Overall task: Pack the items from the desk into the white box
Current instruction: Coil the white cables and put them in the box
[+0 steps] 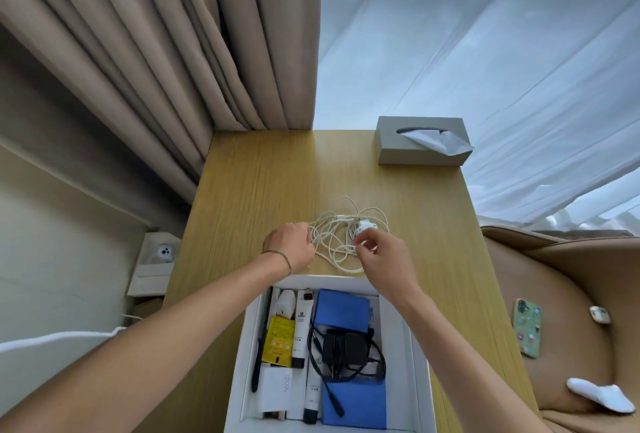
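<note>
**On the counter: white cable held at both ends of its tangle**

On the counter [249, 173], just beyond the white box [420, 356], a tangled white cable [341, 230] with its plug is lain. Its left loops are gripped by the curled fingers of the left hand [294, 245]; a strand on its right is pinched by the right hand [379, 254]. Blue boxes [343, 308], tubes and a black adapter [344, 349] are packed in the box. A tissue box [420, 140] is seen at the far right.

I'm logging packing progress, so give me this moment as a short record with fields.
left hand: left hand pinches the white cable
right hand: right hand pinches the same cable near its white plug
cable place: loose tangle on the desk, behind the white box
already in box: blue boxes, black charger, tubes, yellow packet, comb
also on desk: tissue box
</note>
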Available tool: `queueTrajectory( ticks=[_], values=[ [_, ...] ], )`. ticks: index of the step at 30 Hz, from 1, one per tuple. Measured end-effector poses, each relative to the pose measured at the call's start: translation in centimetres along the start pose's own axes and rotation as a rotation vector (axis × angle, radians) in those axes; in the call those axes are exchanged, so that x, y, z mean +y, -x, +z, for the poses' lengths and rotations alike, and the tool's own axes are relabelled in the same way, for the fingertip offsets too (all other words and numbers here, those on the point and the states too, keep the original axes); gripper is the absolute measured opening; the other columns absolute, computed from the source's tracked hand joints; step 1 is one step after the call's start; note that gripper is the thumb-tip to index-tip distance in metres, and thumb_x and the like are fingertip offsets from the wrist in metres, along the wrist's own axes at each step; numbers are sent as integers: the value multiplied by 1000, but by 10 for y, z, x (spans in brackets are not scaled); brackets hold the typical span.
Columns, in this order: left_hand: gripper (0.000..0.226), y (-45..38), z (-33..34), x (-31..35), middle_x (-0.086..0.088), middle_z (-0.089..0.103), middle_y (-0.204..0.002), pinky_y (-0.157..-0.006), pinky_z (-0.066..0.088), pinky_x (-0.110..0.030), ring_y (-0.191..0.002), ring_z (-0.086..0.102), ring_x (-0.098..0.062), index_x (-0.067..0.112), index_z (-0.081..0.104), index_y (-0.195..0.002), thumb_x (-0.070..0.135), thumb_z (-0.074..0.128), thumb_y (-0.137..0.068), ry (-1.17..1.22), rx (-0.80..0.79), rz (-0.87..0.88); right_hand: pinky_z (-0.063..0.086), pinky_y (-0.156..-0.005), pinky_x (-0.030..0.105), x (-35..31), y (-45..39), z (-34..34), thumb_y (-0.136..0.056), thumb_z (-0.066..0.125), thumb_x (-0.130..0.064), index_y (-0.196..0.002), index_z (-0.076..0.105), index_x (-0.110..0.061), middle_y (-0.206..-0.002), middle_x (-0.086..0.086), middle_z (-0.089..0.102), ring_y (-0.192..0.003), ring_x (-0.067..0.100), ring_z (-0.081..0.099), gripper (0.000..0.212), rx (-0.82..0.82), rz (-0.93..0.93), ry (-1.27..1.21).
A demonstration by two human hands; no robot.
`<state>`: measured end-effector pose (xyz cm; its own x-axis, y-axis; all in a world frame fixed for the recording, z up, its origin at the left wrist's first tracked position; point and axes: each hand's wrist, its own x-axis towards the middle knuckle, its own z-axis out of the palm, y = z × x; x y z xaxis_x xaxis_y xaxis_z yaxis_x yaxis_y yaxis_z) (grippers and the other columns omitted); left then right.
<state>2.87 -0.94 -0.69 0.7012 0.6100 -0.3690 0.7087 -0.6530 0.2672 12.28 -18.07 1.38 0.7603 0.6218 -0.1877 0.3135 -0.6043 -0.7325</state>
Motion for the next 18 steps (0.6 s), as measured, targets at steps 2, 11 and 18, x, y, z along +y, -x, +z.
queueTrajectory(
  ticks=[2,11,18],
  values=[
    [14,-19,9,1,4,62,-82,-55,44,-29,-69,57,-13,24,60,-94,17,49,-91,-23,-33,-32,47,-56,22,3,-7,-1,-95,62,-19,-93,71,-28,-71,-17,63,-62,6,62,13,-38,4,22],
    [27,-61,46,8,6,58,-66,-50,37,-27,-58,54,-13,21,61,-77,39,57,-97,-19,-135,-86,51,-55,36,28,-20,-5,-95,61,-16,-88,70,-28,-69,-5,67,-61,23,62,17,-99,9,-72],
    [49,-40,29,18,1,40,-53,-54,36,-28,-49,36,-17,20,43,-59,43,46,-102,332,-134,8,42,-50,21,33,-26,-6,-96,60,-18,-88,70,-31,-73,-17,64,-52,8,52,19,-75,-4,-115]
  ],
)
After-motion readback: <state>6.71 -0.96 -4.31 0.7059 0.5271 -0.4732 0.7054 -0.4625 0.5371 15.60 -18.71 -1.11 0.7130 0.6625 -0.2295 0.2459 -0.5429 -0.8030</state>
